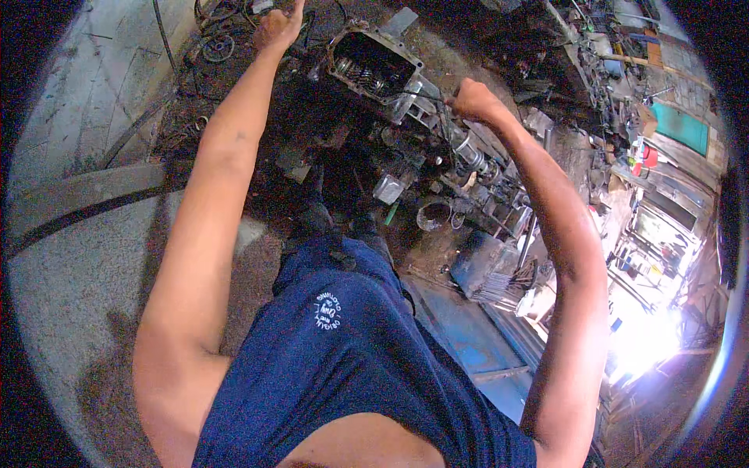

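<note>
An open metal gearbox housing (392, 48) stands in front of me, with toothed gears (363, 76) showing inside it. My right hand (476, 101) is closed like a fist to the right of the housing. A thin dark rod or cable (425, 96) runs from this hand toward the housing's near right corner; its exact kind is unclear. My left hand (277, 31) is at the top of the view, left of the housing and apart from it. One digit stretches upward there, while the other fingers are hidden.
Shafts and metal machine parts (472, 152) extend right of the housing. Cables and a small wheel (218, 47) lie at the upper left. A round container (433, 216), a metal box (484, 261) and a blue panel (452, 327) are nearer me. Cluttered shelves line the right.
</note>
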Tool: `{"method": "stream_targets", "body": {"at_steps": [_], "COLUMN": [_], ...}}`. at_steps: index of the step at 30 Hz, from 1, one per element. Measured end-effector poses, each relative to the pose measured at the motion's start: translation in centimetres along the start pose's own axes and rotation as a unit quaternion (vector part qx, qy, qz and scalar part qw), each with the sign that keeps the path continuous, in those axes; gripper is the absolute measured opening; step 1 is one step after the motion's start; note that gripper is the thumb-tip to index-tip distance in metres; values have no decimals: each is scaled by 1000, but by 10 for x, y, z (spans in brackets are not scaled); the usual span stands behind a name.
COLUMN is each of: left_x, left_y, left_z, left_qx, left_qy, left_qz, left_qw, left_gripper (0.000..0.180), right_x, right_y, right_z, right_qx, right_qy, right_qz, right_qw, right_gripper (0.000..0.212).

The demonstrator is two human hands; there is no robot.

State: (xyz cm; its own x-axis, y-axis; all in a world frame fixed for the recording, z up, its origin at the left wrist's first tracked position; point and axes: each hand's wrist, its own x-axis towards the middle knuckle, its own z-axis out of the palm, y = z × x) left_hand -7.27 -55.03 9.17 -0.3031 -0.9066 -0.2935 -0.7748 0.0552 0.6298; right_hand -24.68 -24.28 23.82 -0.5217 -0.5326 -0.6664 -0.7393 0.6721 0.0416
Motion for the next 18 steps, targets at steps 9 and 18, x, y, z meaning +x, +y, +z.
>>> {"method": "stream_targets", "body": {"at_steps": [9, 18], "left_x": [5, 9], "left_y": [18, -105], "left_z": [7, 53], "left_qx": [71, -114], "left_qy": [-48, 151], "left_qz": [-45, 146], "left_qw": [995, 971], "left_gripper": [65, 80], "right_x": [-13, -1], "right_y": [6, 6], "right_z": [13, 14], "right_qx": [-35, 23], "right_qy": [37, 10], "right_qz": [-4, 41], "right_qw": [999, 999], "right_gripper": [38, 37]}}
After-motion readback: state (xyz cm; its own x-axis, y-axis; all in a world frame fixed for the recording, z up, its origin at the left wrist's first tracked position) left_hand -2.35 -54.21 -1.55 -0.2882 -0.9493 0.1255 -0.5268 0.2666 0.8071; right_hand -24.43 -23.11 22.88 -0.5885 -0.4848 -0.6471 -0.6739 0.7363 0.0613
